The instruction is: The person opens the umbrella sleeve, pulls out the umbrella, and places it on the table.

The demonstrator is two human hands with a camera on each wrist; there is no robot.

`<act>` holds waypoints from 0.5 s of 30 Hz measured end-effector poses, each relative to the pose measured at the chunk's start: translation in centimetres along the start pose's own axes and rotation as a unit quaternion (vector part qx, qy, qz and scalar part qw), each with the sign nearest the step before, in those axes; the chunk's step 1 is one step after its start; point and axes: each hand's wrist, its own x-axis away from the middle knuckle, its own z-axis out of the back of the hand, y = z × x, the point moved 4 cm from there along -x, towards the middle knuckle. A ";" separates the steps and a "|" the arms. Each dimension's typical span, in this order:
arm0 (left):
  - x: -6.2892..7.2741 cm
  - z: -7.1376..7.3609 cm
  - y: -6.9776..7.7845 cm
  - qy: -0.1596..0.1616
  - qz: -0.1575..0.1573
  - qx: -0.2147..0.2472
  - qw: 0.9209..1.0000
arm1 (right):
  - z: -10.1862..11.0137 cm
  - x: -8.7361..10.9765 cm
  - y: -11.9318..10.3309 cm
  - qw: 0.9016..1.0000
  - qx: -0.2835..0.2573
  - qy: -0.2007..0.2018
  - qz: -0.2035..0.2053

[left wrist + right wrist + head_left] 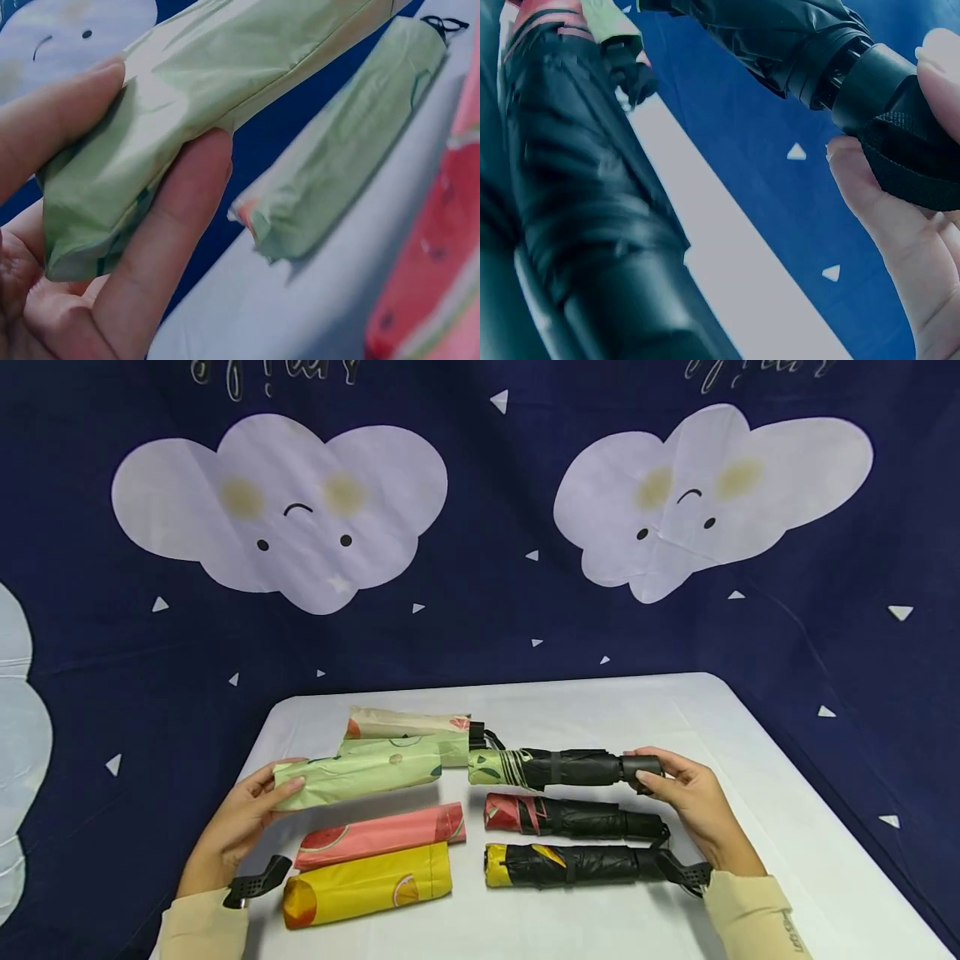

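At the left, my left hand (236, 818) grips the outer end of a light green umbrella sleeve (360, 777), thumb and fingers on opposite sides of the fabric. The left wrist view shows the sleeve (202, 75) raised above the table. My right hand (693, 802) holds a folded umbrella (577, 768) by its black handle (885, 82). This umbrella is mostly black, with a green patterned end turned toward the sleeve. Sleeve and umbrella lie nearly in line, a small gap between their facing ends in the head view.
Nearer me lie a pink watermelon sleeve (390, 835) and a yellow sleeve (360, 893). Right of them are a red-ended umbrella (592, 818) and a yellow-ended umbrella (607, 865). Behind, a cream sheathed umbrella (408, 723) and a green one (454, 748) lie on the white table (637, 714).
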 end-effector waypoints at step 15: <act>-0.2 0.4 -4.3 0.046 0.083 -0.007 0.995 | 2.2 -0.1 4.6 0.998 -0.012 -0.003 -0.068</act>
